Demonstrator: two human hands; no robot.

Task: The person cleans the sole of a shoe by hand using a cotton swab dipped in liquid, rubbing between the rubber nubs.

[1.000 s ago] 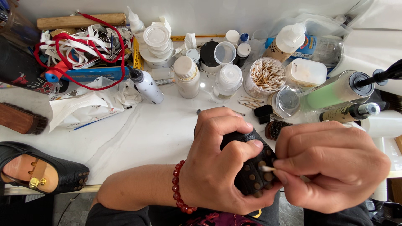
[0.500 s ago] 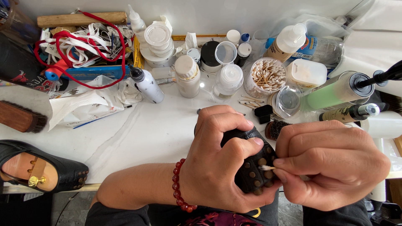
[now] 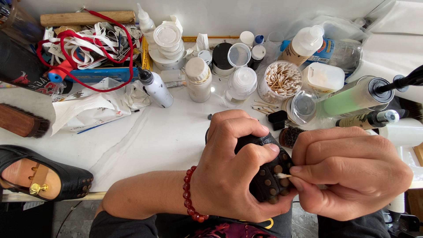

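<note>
Hands barely shifted, left hand (image 3: 233, 172) gripping studded black shoe (image 3: 268, 174), right hand (image 3: 352, 174) fingers pinching cotton swab (image 3: 282, 175)

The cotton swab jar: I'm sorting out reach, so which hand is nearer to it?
Left. The left hand, gripping the black shoe, lies just below the cotton swab jar; the right hand, pinching a swab, lies lower and to its right.
</note>
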